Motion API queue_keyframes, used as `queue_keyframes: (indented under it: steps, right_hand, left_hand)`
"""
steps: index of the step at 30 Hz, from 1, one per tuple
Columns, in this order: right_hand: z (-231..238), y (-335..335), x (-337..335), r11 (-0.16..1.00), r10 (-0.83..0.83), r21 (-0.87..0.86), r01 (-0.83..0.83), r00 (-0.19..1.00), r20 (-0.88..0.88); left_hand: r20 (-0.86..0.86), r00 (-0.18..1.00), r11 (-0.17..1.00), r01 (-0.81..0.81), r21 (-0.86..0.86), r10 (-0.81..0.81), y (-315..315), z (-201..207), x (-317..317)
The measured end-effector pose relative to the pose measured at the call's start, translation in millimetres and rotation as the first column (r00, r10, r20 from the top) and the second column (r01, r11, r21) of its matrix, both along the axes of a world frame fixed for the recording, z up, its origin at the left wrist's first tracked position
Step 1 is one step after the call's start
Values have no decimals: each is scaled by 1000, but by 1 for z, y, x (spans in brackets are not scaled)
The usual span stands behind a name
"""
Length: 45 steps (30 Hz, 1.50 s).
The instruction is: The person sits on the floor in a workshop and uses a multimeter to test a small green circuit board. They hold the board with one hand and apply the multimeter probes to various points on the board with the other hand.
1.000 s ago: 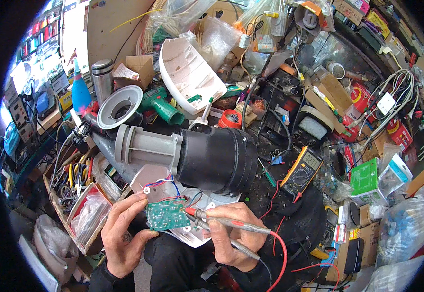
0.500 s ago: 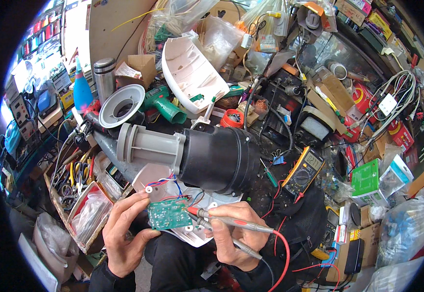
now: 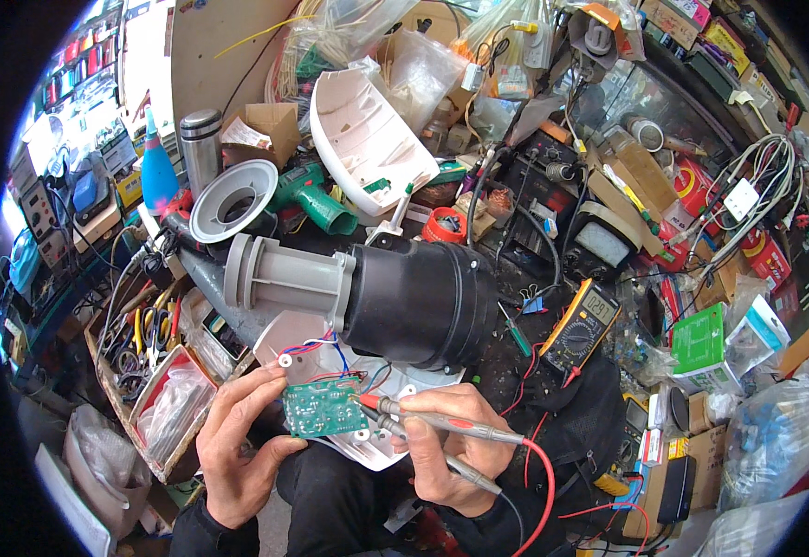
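The green circuit board (image 3: 321, 408) is on the near side of the black motor housing (image 3: 423, 302), soldered face up. Left of the housing's near side, the left hand (image 3: 242, 446) has its fingers clamped on the board's left end; just in front of the housing, the right hand (image 3: 460, 450) has its fingers clamped on a red-lead probe (image 3: 460, 427) and a black-lead probe (image 3: 468, 474), tips at the board's right end. A yellow-edged multimeter (image 3: 581, 325) lies right of the housing, a curved white shell (image 3: 372, 144) beyond it.
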State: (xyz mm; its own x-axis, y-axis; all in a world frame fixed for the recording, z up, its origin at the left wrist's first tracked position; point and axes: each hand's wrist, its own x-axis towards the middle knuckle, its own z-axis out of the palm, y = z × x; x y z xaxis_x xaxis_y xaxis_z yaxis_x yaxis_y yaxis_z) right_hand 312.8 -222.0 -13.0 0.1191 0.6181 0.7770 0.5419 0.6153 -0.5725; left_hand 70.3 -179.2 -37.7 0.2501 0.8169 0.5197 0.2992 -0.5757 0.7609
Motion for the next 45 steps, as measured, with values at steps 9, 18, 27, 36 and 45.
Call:
queue_keyframes:
  steps: [9, 18, 27, 36, 45]
  right_hand:
    - [0, -3, -2, 998, 27, -58, -30, 998, -50]
    - [-1, -2, -1, 1000, -9, -5, 9, 1000, 27]
    - [-12, -7, 2, 993, -1, -119, -5, 999, -46]
    - [-16, -7, 7, 992, 31, -119, -30, 999, 6]
    - [-9, -12, 2, 999, 14, -46, -21, 990, -141]
  left_hand:
    - [-22, 1000, 1000, 0, 31, 1, 1, 0, -1]
    - [-65, 998, 997, 25, 72, -20, 3, 2, -5]
    - [-19, 998, 996, 69, 65, -68, 5, 2, -5]
    - [-28, 998, 996, 61, 60, -60, 5, 3, -5]
    - [-28, 997, 996, 71, 60, -70, 6, 1, -6]
